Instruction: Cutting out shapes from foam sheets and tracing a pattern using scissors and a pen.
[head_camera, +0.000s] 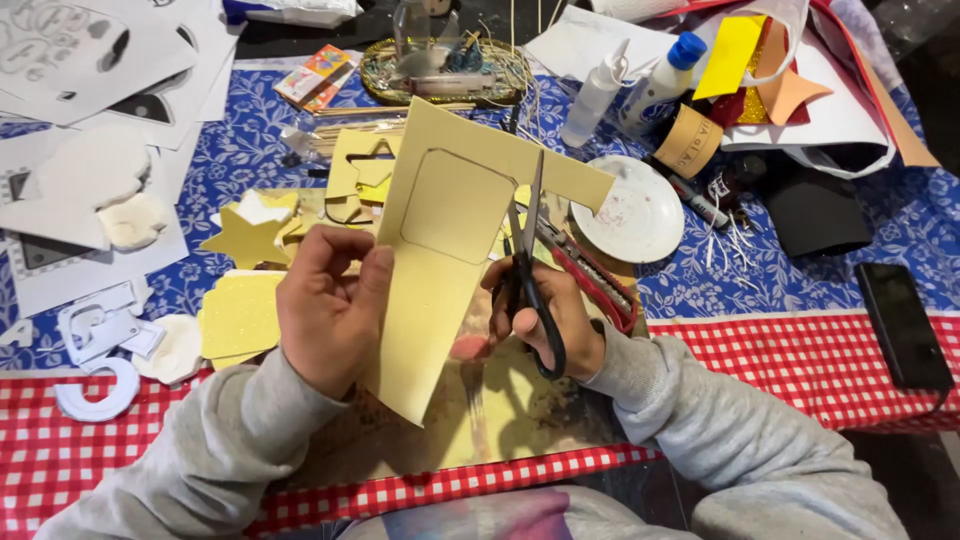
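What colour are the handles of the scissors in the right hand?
Black. The scissors in the right hand have black handles, clearest in the head view.

Two hands raised above the desk, grey sleeves to the wrists.

Left hand (325, 310): back toward the camera, fingers curled, thumb pressed forward in a pinching grip. Right hand (545, 310): fingers threaded through handle loops, closed around them, knuckles turned left. Both forearms angle inward from the lower corners.
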